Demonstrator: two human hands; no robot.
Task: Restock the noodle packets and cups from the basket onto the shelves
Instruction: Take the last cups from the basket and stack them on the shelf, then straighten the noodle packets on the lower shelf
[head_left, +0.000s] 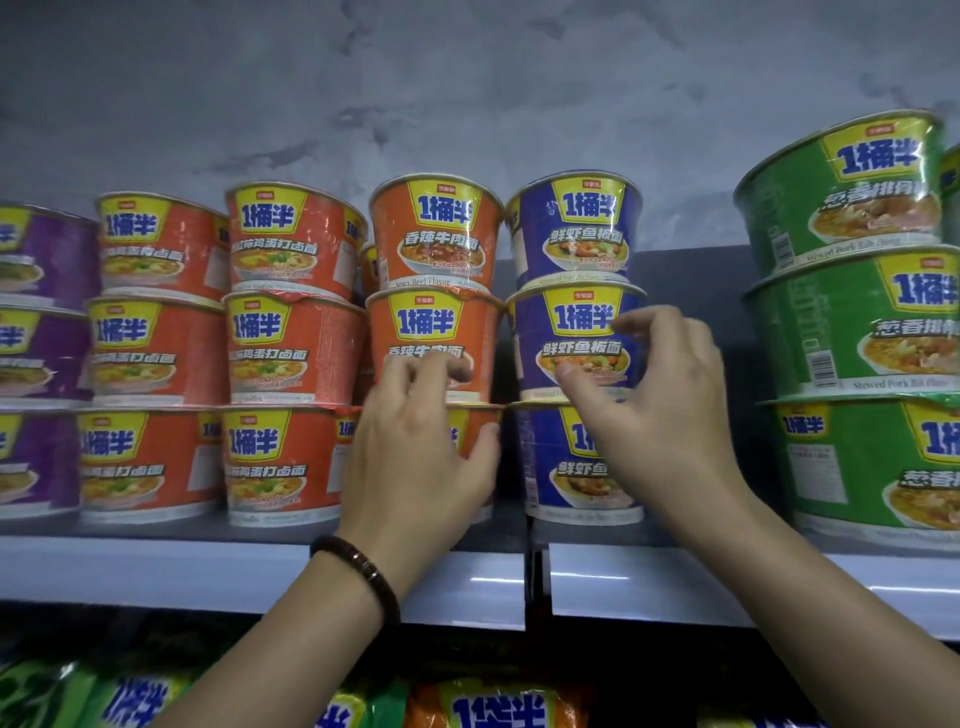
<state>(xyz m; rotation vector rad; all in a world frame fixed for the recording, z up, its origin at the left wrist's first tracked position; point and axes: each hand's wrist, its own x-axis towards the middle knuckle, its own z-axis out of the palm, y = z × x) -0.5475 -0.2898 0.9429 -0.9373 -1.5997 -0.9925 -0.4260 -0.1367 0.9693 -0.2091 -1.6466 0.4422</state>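
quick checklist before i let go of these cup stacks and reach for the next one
1. Orange stack upright, three high: ok.
2. Blue stack aligned: not ok, top cup sits slightly askew.
3. Left hand free of stock: cannot tell, fingers rest on the lower orange cups.
4. Right hand free: ok, fingers only near the middle blue cup.
5. Room for more: ok, gap between blue and green stack.
6. Basket contents: cannot tell, out of view.

Right of the right hand's fingers (631, 325), a dark gap on the shelf (675, 582) stands open between the blue cup stack (579, 343) and the green cup stack (857, 332). Left of the left hand's fingers (415, 371), orange and red stacks (291, 353) stand tightly packed.
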